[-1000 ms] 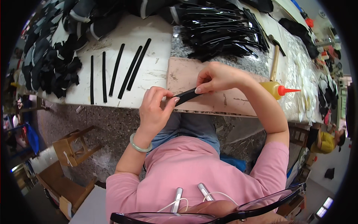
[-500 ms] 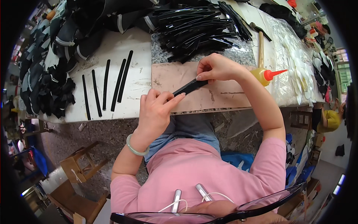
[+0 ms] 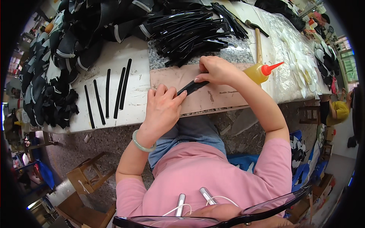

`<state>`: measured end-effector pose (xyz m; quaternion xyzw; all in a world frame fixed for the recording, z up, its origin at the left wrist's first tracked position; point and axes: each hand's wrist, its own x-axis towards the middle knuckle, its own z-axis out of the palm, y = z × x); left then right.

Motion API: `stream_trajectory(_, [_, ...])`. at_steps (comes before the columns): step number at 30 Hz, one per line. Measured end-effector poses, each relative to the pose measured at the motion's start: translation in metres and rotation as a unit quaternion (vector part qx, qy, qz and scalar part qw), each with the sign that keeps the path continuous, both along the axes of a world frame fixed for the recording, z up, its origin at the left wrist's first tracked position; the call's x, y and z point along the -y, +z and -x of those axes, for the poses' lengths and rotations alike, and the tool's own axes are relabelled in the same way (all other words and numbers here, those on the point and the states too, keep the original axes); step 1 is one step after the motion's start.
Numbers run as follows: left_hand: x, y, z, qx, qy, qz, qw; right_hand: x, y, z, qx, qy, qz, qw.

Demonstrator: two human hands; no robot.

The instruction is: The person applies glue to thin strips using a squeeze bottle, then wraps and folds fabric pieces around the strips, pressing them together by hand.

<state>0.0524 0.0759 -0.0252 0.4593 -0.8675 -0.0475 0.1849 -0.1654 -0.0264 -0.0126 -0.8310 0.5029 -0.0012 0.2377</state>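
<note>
A short black strip (image 3: 194, 87) lies slantwise on the pinkish-tan work board (image 3: 235, 99), between my two hands. At its lower left end my left hand (image 3: 162, 108) grips it with thumb and index finger, and the other fingers are bent beside it. The strip's upper right end is pinched between the thumb and curled fingers of my right hand (image 3: 217, 71). Part of the strip is hidden under my fingers. Close behind my right wrist lies a yellowish glue bottle (image 3: 254, 73) with a red pointed nozzle.
Several narrow black strips (image 3: 108, 93) lie apart on the white table at left. Glossy black strips (image 3: 190, 34) are heaped behind the board. A hammer (image 3: 259, 45) lies at back right, beside white pieces on clear plastic (image 3: 279, 81). Dark cut pieces (image 3: 61, 102) pile up far left.
The view has shifted slightly, so the table sits a little lower and further left. Both hands keep hold of the strip, and my right hand has moved slightly along it toward my left.
</note>
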Motion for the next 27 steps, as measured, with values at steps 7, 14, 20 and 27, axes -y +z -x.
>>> stream_trajectory(7, [0.002, -0.016, -0.001, -0.089, 0.024, -0.001, 0.996, -0.014, -0.025, 0.024, 0.158, -0.066, 0.065, 0.983])
stream_trajectory(14, [-0.009, -0.023, -0.002, -0.161, 0.091, 0.026, 0.982, -0.049, -0.016, -0.006, 0.174, 0.102, 0.241, 0.949])
stream_trajectory(20, [-0.014, -0.022, -0.006, -0.188, 0.073, 0.050, 0.978, -0.050, -0.025, -0.013, 0.124, 0.167, 0.222, 0.952])
stream_trajectory(27, [-0.015, -0.011, -0.006, -0.277, 0.035, 0.031, 0.960, -0.061, -0.006, -0.010, 0.207, 0.152, 0.318, 0.913])
